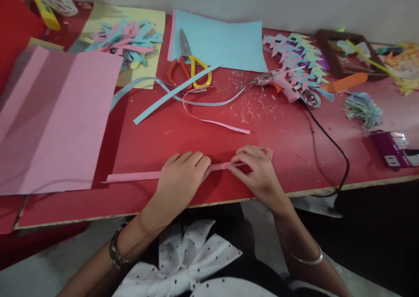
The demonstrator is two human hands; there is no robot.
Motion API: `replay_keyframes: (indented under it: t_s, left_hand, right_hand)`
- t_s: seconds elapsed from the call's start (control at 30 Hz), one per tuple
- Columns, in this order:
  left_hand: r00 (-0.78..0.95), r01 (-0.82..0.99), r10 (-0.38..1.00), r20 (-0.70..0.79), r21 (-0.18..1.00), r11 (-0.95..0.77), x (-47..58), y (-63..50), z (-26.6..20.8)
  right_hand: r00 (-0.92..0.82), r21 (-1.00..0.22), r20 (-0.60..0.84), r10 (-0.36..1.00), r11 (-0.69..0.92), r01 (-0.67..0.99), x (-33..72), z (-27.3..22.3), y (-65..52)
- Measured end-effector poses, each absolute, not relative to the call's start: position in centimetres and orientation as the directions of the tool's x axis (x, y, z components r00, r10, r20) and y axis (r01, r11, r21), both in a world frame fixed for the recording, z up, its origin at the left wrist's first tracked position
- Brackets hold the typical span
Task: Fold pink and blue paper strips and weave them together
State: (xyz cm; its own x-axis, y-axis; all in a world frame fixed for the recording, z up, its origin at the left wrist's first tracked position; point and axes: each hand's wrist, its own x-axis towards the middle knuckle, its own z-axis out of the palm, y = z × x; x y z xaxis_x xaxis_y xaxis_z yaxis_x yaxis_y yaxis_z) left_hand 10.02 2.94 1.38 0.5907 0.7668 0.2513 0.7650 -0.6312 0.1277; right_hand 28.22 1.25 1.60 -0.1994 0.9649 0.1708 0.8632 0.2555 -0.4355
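Observation:
A long pink paper strip (134, 176) lies across the front of the red table, running under both my hands. My left hand (183, 175) is closed on its middle, fingers curled and pressing near the table. With thumb and fingers pinched together, my right hand (255, 168) grips the strip farther right, and its right end shows past the knuckles. A short stretch between the hands looks narrow, as if folded. Beyond them lie a loose thin pink strip (222, 124), a light blue strip (163, 100) and scissors (188, 61) with red and yellow handles.
Pink sheets (65, 122) cover the left side. Cut paper pieces (126, 42) sit on a yellow sheet, beside a blue sheet (225, 39). A pink glue gun (278, 81) with a black cord, a brown tray (353, 52) and a purple box (389, 149) are at right.

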Motion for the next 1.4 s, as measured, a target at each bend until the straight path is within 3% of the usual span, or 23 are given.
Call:
replay_keyframes:
  t_s: [0.2,0.73,0.97,1.4]
  left_hand:
    - [0.602,0.763,0.752,0.269,0.084,-0.641,9.8,2.9,1.3]
    - [0.611,0.763,0.755,0.238,0.079,-0.642,9.9,3.2,1.5]
    - [0.608,0.767,0.759,0.232,0.075,-0.637,9.9,3.2,1.7]
    - [0.599,0.768,0.764,0.240,0.097,-0.633,9.9,3.2,1.4]
  right_hand:
    - [-0.157,-0.448,0.174,0.972,0.220,0.867,29.4,1.5,1.1]
    - [-0.133,-0.378,0.213,0.968,0.207,0.902,29.3,1.1,1.0]
    - [-0.100,-0.427,0.208,0.973,0.182,0.886,30.2,1.1,0.9]
    - [-0.028,-0.393,0.199,0.980,0.106,0.913,31.3,0.9,0.4]
